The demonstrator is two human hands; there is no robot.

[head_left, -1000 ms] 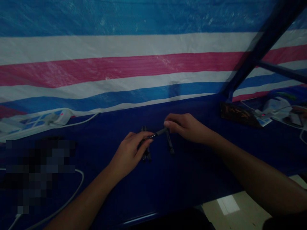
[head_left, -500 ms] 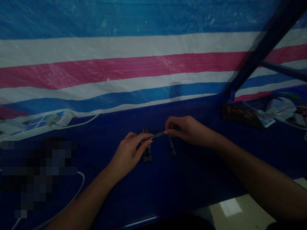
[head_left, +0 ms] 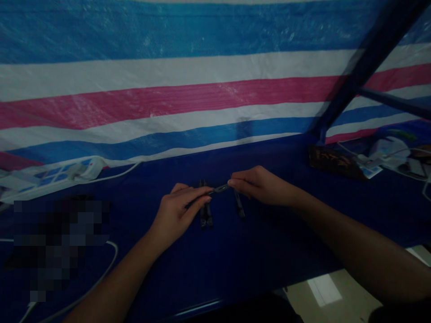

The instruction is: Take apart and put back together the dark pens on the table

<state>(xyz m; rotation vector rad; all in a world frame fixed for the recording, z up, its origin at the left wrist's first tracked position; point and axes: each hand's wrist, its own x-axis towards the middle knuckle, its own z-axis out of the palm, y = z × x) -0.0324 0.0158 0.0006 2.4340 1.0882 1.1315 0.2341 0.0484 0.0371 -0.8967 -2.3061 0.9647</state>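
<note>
A slim dark pen (head_left: 221, 188) spans the gap between my hands, just above the blue table. My left hand (head_left: 180, 211) pinches its left end between thumb and fingers. At the other end my right hand (head_left: 257, 185) is closed, thumb against fingertips. Below my left fingers lie two similar dark pens (head_left: 203, 219), side by side, their middles partly covered by that hand. Another dark pen (head_left: 239, 207) rests under my right fingertips, apart from the pair. Dim light hides the fine detail of the pens.
A white power strip (head_left: 84, 170) with a cable stands at the back left. Below it is a blurred-out dark object (head_left: 67, 237) with a white cord. A dark brown box (head_left: 336, 162) and white items sit at the right. Striped sheeting (head_left: 202, 98) hangs behind.
A thin shiny section that showed beside my left fingertips is out of sight; the pen's grey part now reaches those fingers. The view has shifted slightly.
</note>
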